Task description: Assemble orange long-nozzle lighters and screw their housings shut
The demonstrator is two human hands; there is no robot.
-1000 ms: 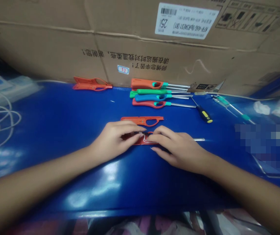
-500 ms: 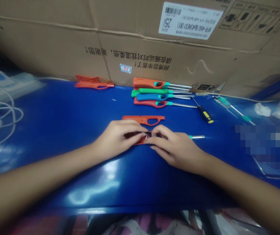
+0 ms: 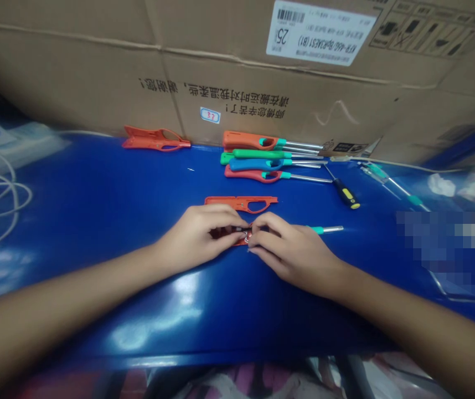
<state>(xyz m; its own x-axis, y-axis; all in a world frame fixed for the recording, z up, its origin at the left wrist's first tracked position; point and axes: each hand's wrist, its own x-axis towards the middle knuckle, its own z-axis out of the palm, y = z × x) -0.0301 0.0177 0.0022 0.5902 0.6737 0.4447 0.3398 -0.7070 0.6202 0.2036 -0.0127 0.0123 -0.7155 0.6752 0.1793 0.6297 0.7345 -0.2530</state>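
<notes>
Both hands meet over an orange lighter half-shell (image 3: 242,242) lying on the blue table. My left hand (image 3: 198,233) is closed, thumb and fingers pinching at the shell's left part; small parts there are mostly hidden. My right hand (image 3: 293,246) is closed too, its fingertips pressed at the shell's middle beside a small whitish wire-like piece. From under my right hand a metal tube (image 3: 332,229) with a teal collar sticks out to the right. Just beyond the hands lies another orange half-shell (image 3: 241,203) with a loop-shaped handle.
Several assembled lighters (image 3: 258,174) lie against a large cardboard box (image 3: 108,72). A black and yellow screwdriver (image 3: 347,195) is beside them. Orange shells (image 3: 154,138) lie back left, white cable (image 3: 11,221) at left, a teal-collared rod (image 3: 403,191) and crumpled white tissue (image 3: 440,184) at right.
My right hand has shifted slightly left, and the metal tube with it. Its fingertips are now nearer my left hand's. The whole view has shifted slightly.
</notes>
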